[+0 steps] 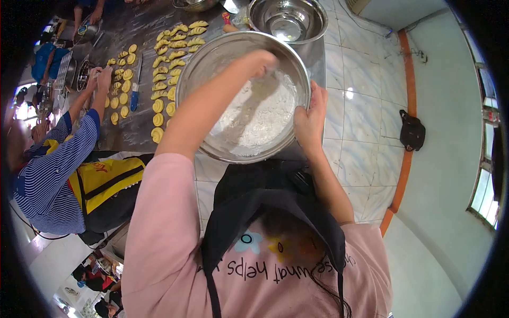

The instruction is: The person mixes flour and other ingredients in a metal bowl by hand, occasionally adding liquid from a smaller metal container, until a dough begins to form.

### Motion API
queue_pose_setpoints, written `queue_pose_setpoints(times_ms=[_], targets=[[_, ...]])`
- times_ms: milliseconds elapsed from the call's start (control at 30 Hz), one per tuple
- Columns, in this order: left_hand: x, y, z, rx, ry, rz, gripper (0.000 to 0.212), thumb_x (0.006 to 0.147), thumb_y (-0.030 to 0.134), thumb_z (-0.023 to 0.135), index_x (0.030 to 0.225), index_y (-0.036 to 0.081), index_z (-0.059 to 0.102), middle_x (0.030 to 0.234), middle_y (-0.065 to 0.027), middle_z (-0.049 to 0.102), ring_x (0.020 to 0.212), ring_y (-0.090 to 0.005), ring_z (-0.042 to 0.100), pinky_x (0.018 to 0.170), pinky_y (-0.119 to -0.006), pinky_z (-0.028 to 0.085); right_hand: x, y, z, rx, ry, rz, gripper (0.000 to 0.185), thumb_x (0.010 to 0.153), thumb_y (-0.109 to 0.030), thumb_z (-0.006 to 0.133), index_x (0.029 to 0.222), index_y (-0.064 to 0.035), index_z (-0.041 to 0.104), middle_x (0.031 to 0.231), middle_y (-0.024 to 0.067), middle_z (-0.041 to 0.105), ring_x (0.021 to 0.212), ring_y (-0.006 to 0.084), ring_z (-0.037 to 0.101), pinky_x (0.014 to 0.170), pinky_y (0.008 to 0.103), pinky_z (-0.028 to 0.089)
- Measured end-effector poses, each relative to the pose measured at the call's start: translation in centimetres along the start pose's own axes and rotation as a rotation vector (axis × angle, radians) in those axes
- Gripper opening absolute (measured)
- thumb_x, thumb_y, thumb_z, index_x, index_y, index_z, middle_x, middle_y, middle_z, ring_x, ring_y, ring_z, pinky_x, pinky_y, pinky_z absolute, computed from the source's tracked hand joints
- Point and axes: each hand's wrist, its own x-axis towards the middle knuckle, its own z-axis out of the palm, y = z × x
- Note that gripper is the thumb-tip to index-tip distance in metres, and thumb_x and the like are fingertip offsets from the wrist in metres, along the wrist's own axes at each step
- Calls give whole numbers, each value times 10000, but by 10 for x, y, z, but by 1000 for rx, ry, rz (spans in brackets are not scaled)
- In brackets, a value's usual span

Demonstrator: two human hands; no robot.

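A wide stainless steel mixing bowl [191, 79] tilts before me, with loose white flour [274, 107] over its bottom and wall. My right hand [312, 115] grips its right rim, with the thumb on the near side of the edge. Above the flour, inside the bowl, my left hand [260, 63] is curled and blurred by motion. Whether its fingers hold anything is hidden.
Rows of shaped yellow dough pieces [160, 81] lie on the metal table [143, 24] to the left. A second steel bowl [314, 20] stands behind mine. Beyond a blue-handled knife [134, 97], a co-worker's hands [101, 77] work. A black bag [412, 131] rests by the wall.
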Motion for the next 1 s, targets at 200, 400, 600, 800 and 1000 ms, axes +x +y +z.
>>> queue_pose_setpoints(times_ms=[200, 400, 600, 800, 1000], targets=[[-72, 7, 97, 995, -418, 634, 372, 733, 170, 493, 1073, 26, 530, 1107, -162, 512, 999, -238, 490, 835, -363, 378, 0, 7, -5, -28, 73, -39, 557, 569, 87, 361, 1122, 40, 416, 992, 166, 413, 959, 303, 417, 872, 320, 322], [-124, 25, 73, 1530, -334, 431, 282, 698, 186, 514, 902, 27, 629, 967, -188, 581, 896, -276, 559, 763, -369, 419, -3, 18, -2, -22, 111, -99, 609, 563, 113, 367, 1161, 3, 398, 973, 178, 390, 930, 334, 407, 835, 348, 342], [-91, 40, 62, 1157, 232, 415, 248, 706, 152, 509, 902, 73, 639, 980, -130, 591, 874, -240, 567, 736, -370, 428, 2, 16, -5, -38, 59, -52, 616, 557, 120, 360, 1160, -3, 399, 976, 179, 391, 925, 329, 407, 829, 339, 345], [-123, 8, 92, 1830, -254, 876, 266, 723, 26, 452, 962, 35, 570, 944, -132, 592, 987, -242, 516, 800, -358, 407, -1, 17, -2, -27, 99, -81, 627, 547, 118, 345, 1160, -4, 397, 976, 183, 392, 916, 331, 399, 841, 352, 333], [-110, -13, 58, 1014, 48, 685, 194, 697, 41, 484, 847, 26, 605, 901, -174, 591, 816, -284, 574, 732, -356, 436, -2, 12, -3, -67, 91, -55, 597, 557, 96, 356, 1145, 8, 413, 968, 178, 408, 939, 321, 402, 867, 343, 317]])
